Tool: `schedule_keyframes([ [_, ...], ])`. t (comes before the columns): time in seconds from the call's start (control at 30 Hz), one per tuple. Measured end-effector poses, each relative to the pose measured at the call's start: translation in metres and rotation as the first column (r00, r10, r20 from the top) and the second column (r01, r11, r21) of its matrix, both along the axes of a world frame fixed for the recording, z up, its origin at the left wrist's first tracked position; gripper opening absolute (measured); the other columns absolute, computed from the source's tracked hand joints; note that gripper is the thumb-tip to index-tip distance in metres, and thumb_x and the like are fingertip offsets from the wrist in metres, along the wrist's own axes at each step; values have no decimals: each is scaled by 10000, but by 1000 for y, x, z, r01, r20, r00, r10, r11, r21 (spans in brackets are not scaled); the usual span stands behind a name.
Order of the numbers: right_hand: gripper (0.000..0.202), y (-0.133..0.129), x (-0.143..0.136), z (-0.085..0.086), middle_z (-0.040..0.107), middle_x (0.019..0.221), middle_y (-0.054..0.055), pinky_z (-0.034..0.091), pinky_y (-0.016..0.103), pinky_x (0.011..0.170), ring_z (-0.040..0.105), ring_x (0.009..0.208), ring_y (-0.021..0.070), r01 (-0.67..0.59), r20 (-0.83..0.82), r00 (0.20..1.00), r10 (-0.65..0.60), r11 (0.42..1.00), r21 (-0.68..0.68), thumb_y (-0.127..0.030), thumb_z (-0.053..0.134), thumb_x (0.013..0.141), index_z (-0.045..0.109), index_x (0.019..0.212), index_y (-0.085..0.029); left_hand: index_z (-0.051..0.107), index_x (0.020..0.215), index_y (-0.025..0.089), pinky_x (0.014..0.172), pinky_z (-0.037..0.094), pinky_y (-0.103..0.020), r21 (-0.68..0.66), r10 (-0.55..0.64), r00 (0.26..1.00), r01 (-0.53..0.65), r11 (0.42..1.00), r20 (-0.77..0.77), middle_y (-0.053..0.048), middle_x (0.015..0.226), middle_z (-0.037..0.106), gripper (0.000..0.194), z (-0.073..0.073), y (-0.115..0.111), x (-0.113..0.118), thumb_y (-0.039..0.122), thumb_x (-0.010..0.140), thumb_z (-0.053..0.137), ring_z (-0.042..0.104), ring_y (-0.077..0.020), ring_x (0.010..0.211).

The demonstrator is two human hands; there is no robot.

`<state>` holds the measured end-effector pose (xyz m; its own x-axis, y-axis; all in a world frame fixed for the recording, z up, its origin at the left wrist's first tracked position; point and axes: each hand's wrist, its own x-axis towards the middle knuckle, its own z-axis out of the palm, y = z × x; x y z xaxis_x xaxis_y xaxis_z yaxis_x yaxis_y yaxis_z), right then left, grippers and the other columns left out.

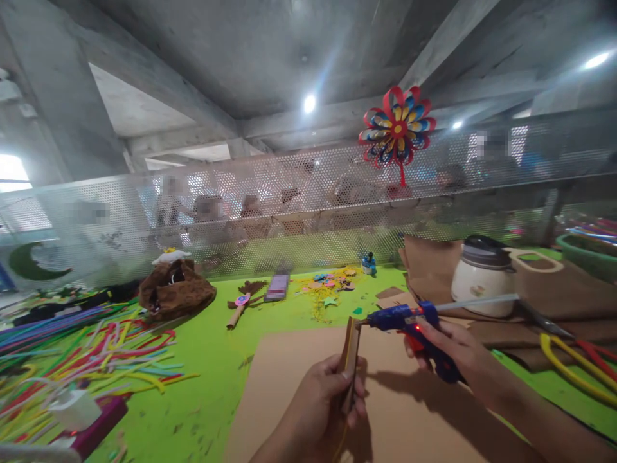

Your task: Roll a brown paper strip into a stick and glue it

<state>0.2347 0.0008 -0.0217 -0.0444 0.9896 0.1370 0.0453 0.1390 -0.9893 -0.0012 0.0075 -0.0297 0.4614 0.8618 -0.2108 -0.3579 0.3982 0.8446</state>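
Upright between the fingers of my left hand [332, 392] is a narrow folded strip of brown card [351, 360], with a yellow line along its length. My right hand [456, 354] grips a blue hot glue gun [400, 316] with a red trigger and a small red light. A long translucent glue stick [482, 301] sticks out of the back of the gun. The nozzle meets the top end of the strip; whether glue is coming out is too small to tell. Both hands are above a tan sheet of card [279, 366] on the green table.
Colourful pipe cleaners [120, 360] and a purple power strip [99, 424] lie left. Behind are a brown cloth bag [176, 292], a brown paper craft piece [238, 305] and small cutouts [332, 283]. A white jug [483, 280] and scissors [573, 360] stand and lie right.
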Motion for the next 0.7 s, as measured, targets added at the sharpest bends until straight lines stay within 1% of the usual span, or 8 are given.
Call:
schedule_keyframes([
  [0.2,509,-2,-2,5,623,679,48,381,245,517,526,561,131,31,-53,998,-31,999,13,-634,561,807,642,769,-133,634,1009,56,436,370,-147,-21,12,1000,-12,1000,0,-48,669,591,238,10,-7,-2,134,785,607,554,-78,493],
  [0.3,514,-1,-2,5,621,683,54,379,250,513,522,557,133,23,-52,998,-22,1000,17,-635,562,804,645,769,-129,639,1030,55,436,370,-146,-38,21,1000,-22,999,-21,-44,664,589,243,13,-8,-2,113,802,577,552,-78,493],
  [0.37,513,-1,-1,5,620,682,59,378,253,513,522,557,134,22,-56,998,-22,1000,16,-633,569,801,644,764,-126,642,1034,56,448,381,-145,-35,26,999,-27,999,-29,-44,666,591,240,14,-9,-2,115,813,571,555,-76,497],
  [0.5,505,0,0,5,613,677,53,360,248,509,513,556,129,21,-68,998,-19,1000,17,-625,570,806,638,772,-126,647,1020,56,422,367,-142,-2,21,1000,-21,1000,-24,-45,664,595,233,13,-8,-2,129,807,588,556,-80,483],
  [0.6,512,0,0,5,603,660,46,348,245,511,510,559,127,10,-46,999,-10,1000,13,-627,549,820,635,763,-125,647,1004,53,413,365,-147,-2,11,1000,-11,1000,-19,-46,663,597,223,13,-7,-2,133,803,592,555,-83,475],
  [0.7,512,-1,0,3,612,681,48,349,247,516,513,561,128,1,-54,999,-1,1000,7,-631,550,817,630,782,-127,645,1004,50,419,371,-148,-2,25,999,-25,1000,-20,-45,664,600,221,14,-7,-3,133,806,588,555,-81,475],
])
